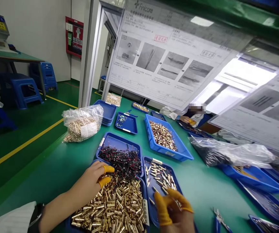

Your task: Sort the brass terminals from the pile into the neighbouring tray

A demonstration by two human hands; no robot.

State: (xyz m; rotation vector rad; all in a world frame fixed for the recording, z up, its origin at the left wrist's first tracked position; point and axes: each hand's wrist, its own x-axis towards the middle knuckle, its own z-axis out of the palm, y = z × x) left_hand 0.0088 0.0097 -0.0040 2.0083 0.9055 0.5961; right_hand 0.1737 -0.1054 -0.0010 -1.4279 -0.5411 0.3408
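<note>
My left hand point(87, 186) is curled at the edge of the black-and-red wired pins point(122, 160), its yellow-cotted fingers point(105, 181) half closed on the heap, though I can't tell if they've got hold of anything. My right hand point(174, 213) hangs over the silver pins point(161, 178), its cotted fingers point(160, 207) partly open, and I can't make out a grip. Those pins sit in a blue tray point(151, 210), just beside loose brass pins point(110, 207) in another blue tray point(68, 223), all on the green table point(197, 184).
</note>
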